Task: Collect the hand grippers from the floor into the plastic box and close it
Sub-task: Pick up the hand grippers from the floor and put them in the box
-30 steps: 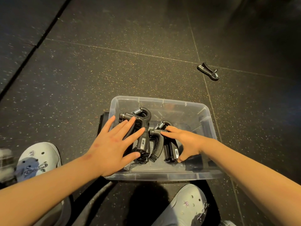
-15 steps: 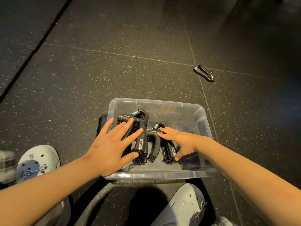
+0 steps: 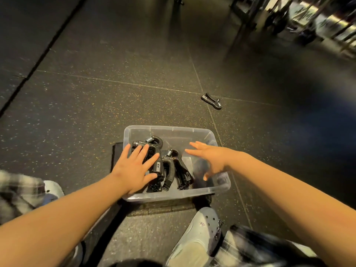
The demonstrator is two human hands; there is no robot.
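Hand grippers, black with coiled steel springs at their tops, lie packed side by side in the left and middle part of the plastic box, handles pointing toward the person. At least three show, but they overlap and the exact count is hard to tell. The clear box stands uncovered on the floor, between the person's feet and just ahead of them.

The left hand lies flat on the leftmost gripper, fingers straight and spread, gripping nothing. The right hand hovers over the right half of the box, fingers stretched out and apart, thumb pointing down, holding nothing. It is blurred, and whether it touches the box wall cannot be told.

A dark flat slab lies on the floor against the left side of the box and seems to run partly under it. A loose gripper lies on the floor well beyond the far right corner of the box, just beside a seam between the mats.

A pale clog sits near the box's near edge, a second clog at the left, both below plaid trousers. The floor is dark speckled rubber matting. Blurred metal frames stand far off at the upper right.
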